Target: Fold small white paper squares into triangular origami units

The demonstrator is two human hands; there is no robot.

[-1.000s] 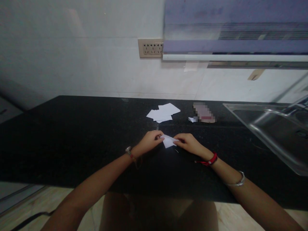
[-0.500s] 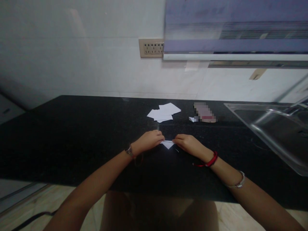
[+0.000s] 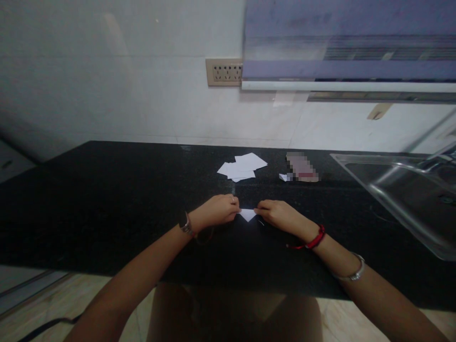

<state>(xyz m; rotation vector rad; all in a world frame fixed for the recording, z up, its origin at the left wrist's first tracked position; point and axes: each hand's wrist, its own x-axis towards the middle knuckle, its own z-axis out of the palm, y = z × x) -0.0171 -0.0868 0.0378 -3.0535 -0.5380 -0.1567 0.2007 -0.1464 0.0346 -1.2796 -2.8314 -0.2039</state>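
Observation:
A small white folded piece of paper (image 3: 248,215), its point facing me, lies between my hands on the black countertop (image 3: 117,204). At its left corner, my left hand (image 3: 225,208) is closed with fingertips pinching the edge. My right hand (image 3: 276,212) pinches the right corner the same way. The fingertips partly hide both ends of the paper. A thin white sliver (image 3: 261,223) rests just below my right fingers.
Behind my hands lies a loose pile of white paper sheets (image 3: 245,166). To its right are a blurred-out phone-like object (image 3: 302,166) and a small white scrap (image 3: 283,177). A metal sink (image 3: 384,190) is set into the counter at right. Wall sockets (image 3: 227,72) sit above.
My left hand has shifted slightly left, so more of the paper's upper edge shows. The paper's top now looks flatter, without the raised strip. My right hand has barely moved.

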